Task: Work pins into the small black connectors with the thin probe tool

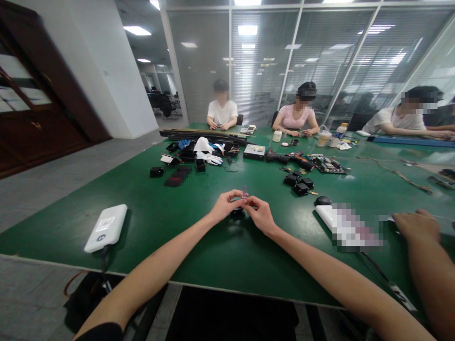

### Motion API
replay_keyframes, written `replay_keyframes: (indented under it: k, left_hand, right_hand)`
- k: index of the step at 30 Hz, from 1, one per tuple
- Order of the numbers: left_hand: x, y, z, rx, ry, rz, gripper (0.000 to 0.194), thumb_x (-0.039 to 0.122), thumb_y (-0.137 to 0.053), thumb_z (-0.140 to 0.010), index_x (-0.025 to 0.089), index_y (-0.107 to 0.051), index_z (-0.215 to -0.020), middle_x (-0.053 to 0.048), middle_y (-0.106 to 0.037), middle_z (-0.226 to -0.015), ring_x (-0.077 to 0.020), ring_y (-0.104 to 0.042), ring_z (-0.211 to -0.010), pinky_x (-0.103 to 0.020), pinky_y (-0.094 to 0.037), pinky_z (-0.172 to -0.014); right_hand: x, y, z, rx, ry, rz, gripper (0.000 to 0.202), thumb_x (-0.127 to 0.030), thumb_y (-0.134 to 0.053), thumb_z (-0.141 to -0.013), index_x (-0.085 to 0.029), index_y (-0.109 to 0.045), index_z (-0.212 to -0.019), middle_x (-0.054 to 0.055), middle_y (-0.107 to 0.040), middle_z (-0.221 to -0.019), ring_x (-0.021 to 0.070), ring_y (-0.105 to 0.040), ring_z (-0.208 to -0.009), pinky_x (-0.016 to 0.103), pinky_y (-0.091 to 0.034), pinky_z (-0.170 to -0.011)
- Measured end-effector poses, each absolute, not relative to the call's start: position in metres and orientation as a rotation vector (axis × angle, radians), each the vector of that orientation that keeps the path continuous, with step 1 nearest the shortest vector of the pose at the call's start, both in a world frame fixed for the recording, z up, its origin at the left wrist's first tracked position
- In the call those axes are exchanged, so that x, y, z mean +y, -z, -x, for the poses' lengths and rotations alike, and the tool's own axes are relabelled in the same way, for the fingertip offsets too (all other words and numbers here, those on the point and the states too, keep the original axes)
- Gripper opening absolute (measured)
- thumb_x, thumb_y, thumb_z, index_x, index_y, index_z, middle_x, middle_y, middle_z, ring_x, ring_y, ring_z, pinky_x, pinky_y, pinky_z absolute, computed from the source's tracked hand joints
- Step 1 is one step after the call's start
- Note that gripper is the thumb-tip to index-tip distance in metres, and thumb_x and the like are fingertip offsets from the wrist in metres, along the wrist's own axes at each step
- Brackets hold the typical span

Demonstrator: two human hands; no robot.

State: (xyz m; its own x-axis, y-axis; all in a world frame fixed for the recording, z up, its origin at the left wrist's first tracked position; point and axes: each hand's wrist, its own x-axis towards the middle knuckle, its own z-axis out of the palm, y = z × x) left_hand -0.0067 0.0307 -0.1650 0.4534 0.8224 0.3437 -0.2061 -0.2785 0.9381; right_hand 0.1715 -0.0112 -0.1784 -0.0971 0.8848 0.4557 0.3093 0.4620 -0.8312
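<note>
My left hand (227,205) and my right hand (259,213) meet over the middle of the green table (199,251). Between their fingertips stands a small, clear, purplish piece (244,191), upright. The fingers of my left hand are pinched at its base. My right hand's fingers are closed right beside it, but what they grip is too small to make out. Directly below the fingers is a small black box (238,212), partly covered by both hands.
Several black boxes (301,188) lie ahead right, near a power drill (277,156) and a circuit board (330,165). White gloves (209,157) lie ahead left. White devices (106,228) flank my arms. Another person's hand (417,227) is at right; three people sit opposite.
</note>
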Motion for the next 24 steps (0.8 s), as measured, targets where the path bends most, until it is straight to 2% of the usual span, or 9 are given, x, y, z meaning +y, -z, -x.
replay_keyframes:
  k: [3, 9, 15, 20, 24]
  left_hand:
    - [0.0314, 0.1639, 0.0095, 0.516, -1.089, -1.605, 0.031, 0.040, -0.076, -0.083, 0.016, -0.073, -0.103, -0.012, -0.071, -0.120, -0.0256, -0.064, -0.116, -0.040, -0.049, -0.102]
    - [0.0334, 0.1657, 0.0091, 0.538, -1.112, -1.602, 0.029, 0.042, -0.077, -0.082, 0.015, -0.072, -0.090, -0.013, -0.070, -0.121, -0.0242, -0.065, -0.109, -0.038, -0.051, -0.095]
    - [0.0331, 0.1675, 0.0049, 0.539, -1.145, -1.503, 0.033, 0.039, -0.084, -0.075, 0.016, -0.061, -0.081, -0.009, -0.072, -0.110, -0.0229, -0.066, -0.108, -0.040, -0.050, -0.100]
    - [0.0317, 0.1684, 0.0045, 0.553, -1.111, -1.485, 0.034, 0.038, -0.085, -0.074, 0.016, -0.064, -0.089, -0.009, -0.072, -0.113, -0.0230, -0.066, -0.109, -0.040, -0.051, -0.101]
    - [0.0310, 0.1669, 0.0064, 0.540, -1.104, -1.534, 0.035, 0.040, -0.081, -0.078, 0.016, -0.071, -0.102, -0.010, -0.072, -0.117, -0.0242, -0.065, -0.114, -0.041, -0.049, -0.104]
  right_hand:
    - [-0.0116, 0.1778, -0.1707, -1.653, -0.694, 1.031, 0.020, -0.035, -0.063, -0.092, -0.018, -0.074, -0.096, 0.004, -0.072, -0.086, 0.0184, -0.062, -0.075, 0.029, -0.049, -0.070]
    - [-0.0149, 0.1737, -0.1701, -1.692, -0.756, 1.018, 0.024, -0.033, -0.057, -0.095, -0.017, -0.075, -0.100, 0.003, -0.071, -0.082, 0.0164, -0.060, -0.070, 0.026, -0.047, -0.065]
    - [-0.0146, 0.1731, -0.1693, -1.678, -0.757, 1.037, 0.025, -0.041, -0.068, -0.089, -0.019, -0.070, -0.100, 0.004, -0.071, -0.091, 0.0172, -0.060, -0.074, 0.026, -0.049, -0.064]
    - [-0.0119, 0.1775, -0.1704, -1.654, -0.691, 1.068, 0.020, -0.040, -0.069, -0.089, -0.019, -0.068, -0.089, 0.003, -0.068, -0.081, 0.0179, -0.060, -0.074, 0.027, -0.049, -0.067]
    - [-0.0113, 0.1791, -0.1703, -1.660, -0.683, 1.047, 0.018, -0.035, -0.065, -0.091, -0.019, -0.071, -0.091, 0.003, -0.070, -0.085, 0.0188, -0.062, -0.078, 0.029, -0.050, -0.073]
